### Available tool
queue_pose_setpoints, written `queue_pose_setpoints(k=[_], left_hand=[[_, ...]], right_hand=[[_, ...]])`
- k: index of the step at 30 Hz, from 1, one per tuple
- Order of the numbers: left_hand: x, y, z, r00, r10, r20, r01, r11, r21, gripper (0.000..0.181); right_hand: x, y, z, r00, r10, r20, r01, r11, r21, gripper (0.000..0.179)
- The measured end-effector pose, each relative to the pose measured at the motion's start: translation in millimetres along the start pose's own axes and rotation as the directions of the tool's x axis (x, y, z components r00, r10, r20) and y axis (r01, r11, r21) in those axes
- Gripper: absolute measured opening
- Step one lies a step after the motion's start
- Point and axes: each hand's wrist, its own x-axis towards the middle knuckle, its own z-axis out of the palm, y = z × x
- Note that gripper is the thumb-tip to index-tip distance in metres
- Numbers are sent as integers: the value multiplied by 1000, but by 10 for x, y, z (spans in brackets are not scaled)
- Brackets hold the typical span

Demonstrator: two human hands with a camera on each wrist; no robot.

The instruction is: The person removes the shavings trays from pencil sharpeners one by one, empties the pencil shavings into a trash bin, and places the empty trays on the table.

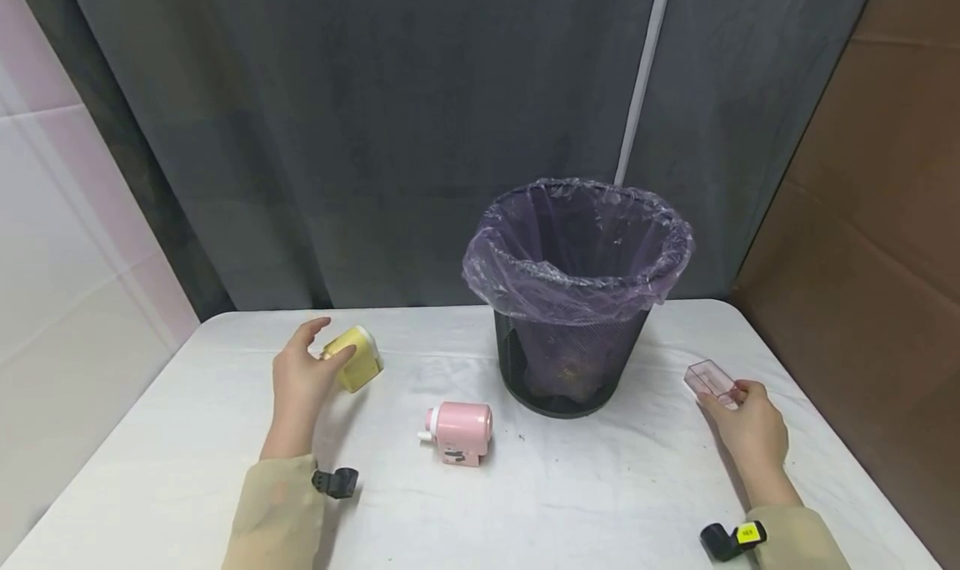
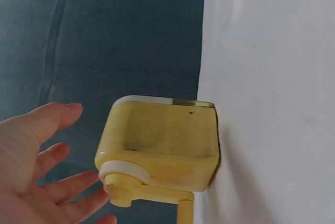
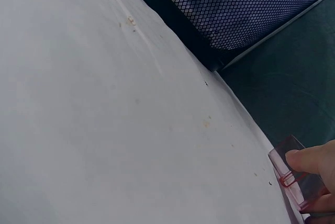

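Note:
A yellow hand-crank pencil sharpener (image 1: 358, 359) stands on the left of the white table, its crank showing in the left wrist view. My left hand (image 1: 300, 380) is right beside it with fingers spread and relaxed; in the left wrist view, the fingertips come close to the crank side (image 2: 120, 182). At the right, my right hand (image 1: 750, 427) pinches a small clear pinkish plastic box (image 1: 711, 382), like a sharpener's shavings drawer, between thumb and fingers, low over the table. A pink hand-crank pencil sharpener (image 1: 463, 430) lies between the two hands, its white crank toward the left.
A black mesh bin (image 1: 525, 370) lined with a purple plastic bag (image 1: 555, 297) stands at the back, right of the middle. Small crumbs (image 3: 131, 21) dot the white cloth near it. A dark curtain (image 1: 375, 137) hangs behind the table, and a brown panel (image 1: 870, 220) borders the right side.

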Motion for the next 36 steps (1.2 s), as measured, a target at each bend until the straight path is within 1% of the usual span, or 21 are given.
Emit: queue_pose_setpoints(k=[4, 8, 11, 16, 19, 22, 29, 36], left_hand=[[21, -58, 13, 999, -6, 48, 5, 1000, 22, 64], [33, -121, 33, 997, 7, 73, -9, 999, 39, 68], [40, -160, 45, 995, -9, 95, 4, 999, 45, 71], [55, -237, 75, 983, -54, 177, 46, 998, 49, 74], [48, -274, 96, 975, -66, 214, 55, 997, 57, 74], [40, -299, 110, 974, -60, 220, 48, 997, 60, 72], [34, -318, 112, 979, -37, 200, 29, 999, 43, 69], [45, -324, 107, 977, -51, 206, 42, 998, 45, 69]], right_hand=[[0, -9, -5, 1000, -3, 0, 3, 1000, 0, 68], [-11, -13, -11, 1000, -2, 5, 2, 1000, 3, 68], [-17, -12, -13, 1000, 1, 8, -1, 1000, 5, 68], [-18, -11, -13, 1000, 11, 13, -11, 1000, 8, 68], [-15, -13, -12, 1000, 14, 18, -14, 1000, 8, 69], [-12, -15, -13, 1000, 12, 19, -13, 1000, 5, 69], [-16, -13, -21, 1000, 1, 17, -1, 1000, -4, 69], [-7, -15, -16, 1000, 5, 21, -5, 1000, 4, 70]])
